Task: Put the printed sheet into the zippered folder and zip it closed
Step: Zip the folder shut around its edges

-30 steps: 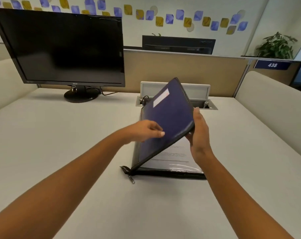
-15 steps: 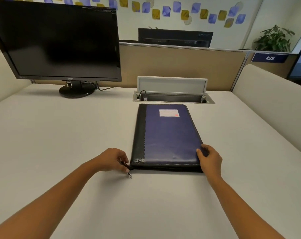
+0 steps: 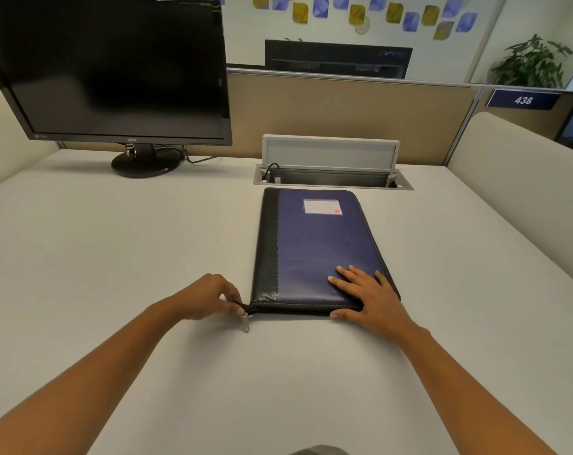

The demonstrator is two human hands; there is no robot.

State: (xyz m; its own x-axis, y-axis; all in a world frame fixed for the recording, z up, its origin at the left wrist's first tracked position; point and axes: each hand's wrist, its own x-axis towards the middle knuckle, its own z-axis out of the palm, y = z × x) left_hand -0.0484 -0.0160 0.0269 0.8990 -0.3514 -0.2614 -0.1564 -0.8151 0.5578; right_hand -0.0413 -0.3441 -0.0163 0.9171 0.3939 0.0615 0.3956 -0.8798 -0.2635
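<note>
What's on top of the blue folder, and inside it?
The right hand lies flat on the folder, near right corner; white label near the far edge. Closed cover hides the inside.

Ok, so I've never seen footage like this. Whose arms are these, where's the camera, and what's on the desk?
There is no machine: these are a person's two bare arms, filmed by a wide-angle camera worn on their head, looking forward and down. On the desk lies a blue and black zippered folder, closed flat, its contents hidden. The left hand pinches the zipper at the folder's near left corner. The right hand presses flat on the folder near its right corner. Behind stand a dark monitor and an open cable hatch.
</note>
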